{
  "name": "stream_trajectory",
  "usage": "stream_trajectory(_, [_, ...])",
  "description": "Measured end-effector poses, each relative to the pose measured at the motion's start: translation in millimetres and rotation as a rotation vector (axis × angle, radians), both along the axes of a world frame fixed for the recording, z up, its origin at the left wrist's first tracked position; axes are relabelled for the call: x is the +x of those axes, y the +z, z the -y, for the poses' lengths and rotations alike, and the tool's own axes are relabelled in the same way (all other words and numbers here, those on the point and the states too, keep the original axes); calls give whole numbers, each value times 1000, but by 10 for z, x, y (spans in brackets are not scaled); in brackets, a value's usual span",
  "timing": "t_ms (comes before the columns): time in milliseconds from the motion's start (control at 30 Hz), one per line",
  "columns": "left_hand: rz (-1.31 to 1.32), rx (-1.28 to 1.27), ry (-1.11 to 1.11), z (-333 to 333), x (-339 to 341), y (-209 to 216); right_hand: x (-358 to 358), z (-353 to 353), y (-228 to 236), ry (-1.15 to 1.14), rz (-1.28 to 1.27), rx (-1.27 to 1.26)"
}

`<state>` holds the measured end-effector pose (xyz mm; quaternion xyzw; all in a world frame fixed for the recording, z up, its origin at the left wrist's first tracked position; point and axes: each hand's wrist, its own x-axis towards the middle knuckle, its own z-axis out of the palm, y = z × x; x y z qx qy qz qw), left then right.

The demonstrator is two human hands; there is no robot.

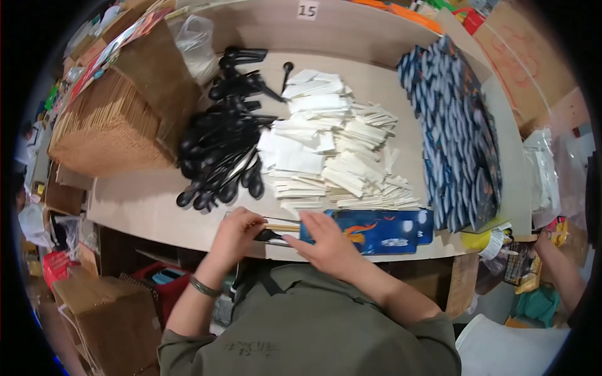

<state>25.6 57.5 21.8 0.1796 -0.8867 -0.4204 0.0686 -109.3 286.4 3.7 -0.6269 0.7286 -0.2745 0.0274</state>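
Close to the table's front edge, my left hand [237,230] is closed in a pinch on a black spoon [268,235]. Light wooden chopsticks [282,227] lie alongside the spoon, running from my left fingers toward the right hand. My right hand [329,244] grips the left end of a blue printed packet [389,233], thumb stretched toward the spoon. Clear film seems to surround the spoon and chopsticks. Whether they reach inside the packet is hidden by the right fingers. Another blue packet shows under the right end.
Black spoons [219,147] are heaped left of centre, beside white folded napkins [301,144] and pale paper-wrapped strips [357,169]. Blue packets [448,138] stand stacked at right. A cardboard box [113,119] is at left. A low wall [364,31] closes the back. Another person's arm [561,269] shows far right.
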Motion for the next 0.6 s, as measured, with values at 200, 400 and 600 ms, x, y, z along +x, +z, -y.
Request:
stream_trajectory(200, [-76,-422,280,-154,-34,-165,110,153,-259,-210,-75,-132])
stream_trajectory(400, [-9,789,9,-589,-262,-124,109,142,-121,-160,-13,-201])
stream_trajectory(600, [-200,-521,-185,-472,-27,242,84,-3,87,-100,-95,-210])
